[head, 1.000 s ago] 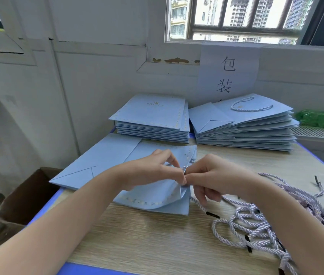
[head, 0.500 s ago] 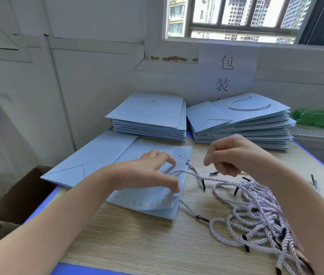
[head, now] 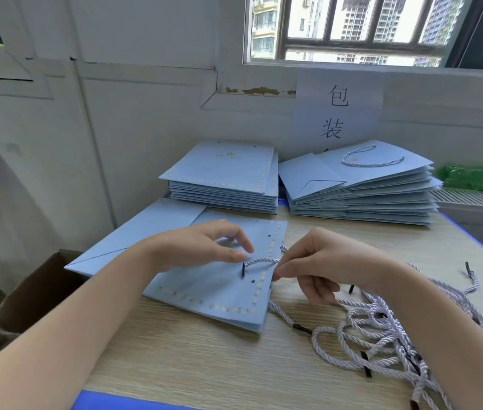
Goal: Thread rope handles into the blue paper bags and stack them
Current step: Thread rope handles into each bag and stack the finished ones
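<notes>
Rope handle (head: 263,260) pinched in my right hand (head: 320,261), at the fingertips, just past the right edge of the blue paper bag (head: 216,279). The rope runs leftward from the pinch across the bag's face; its black tip (head: 243,269) sits just above a punched hole (head: 253,281). My left hand (head: 201,247) rests on the bag to the left of the pinch, fingers loosely extended, holding nothing, thumb tip near the rope. The bag lies flat on the wooden table (head: 204,359). Right of and below my right hand, a tangle of loose rope handles (head: 382,329). Beyond both hands, two piles: unthreaded bags (head: 225,179) on the left, threaded bags (head: 361,187) on the right. Paper sign (head: 337,113) on the wall behind them.
</notes>
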Available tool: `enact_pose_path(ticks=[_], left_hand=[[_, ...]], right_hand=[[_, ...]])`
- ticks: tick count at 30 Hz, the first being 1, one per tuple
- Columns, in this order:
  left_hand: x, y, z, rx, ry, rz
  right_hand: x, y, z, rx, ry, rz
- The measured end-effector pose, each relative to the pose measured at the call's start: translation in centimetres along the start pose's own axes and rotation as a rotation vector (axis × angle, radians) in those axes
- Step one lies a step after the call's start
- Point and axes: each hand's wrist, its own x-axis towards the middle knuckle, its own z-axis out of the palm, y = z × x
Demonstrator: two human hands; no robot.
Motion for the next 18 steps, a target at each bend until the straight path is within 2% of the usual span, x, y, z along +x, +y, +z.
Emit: enact_pose_path(ticks=[6, 10, 15, 18], left_hand=[[0.1, 0.1, 0.3, 0.151, 0.007, 0.060], [0.3, 0.2, 0.9, 0.173, 0.057, 0.101], [0.4, 0.4, 1.2, 0.231, 0.077, 0.121], [0.2, 0.6, 1.2, 0.371, 0.074, 0.064]], right_hand=[[0.3, 0.2, -0.1, -0.023, 0.111, 0.009], [1.2, 0.5, 0.4, 0.036, 0.291, -0.139], [1.8, 0.6, 1.5, -0.203, 0.279, -0.207], [2.1, 0.6, 1.9, -0.300, 0.286, -0.211]])
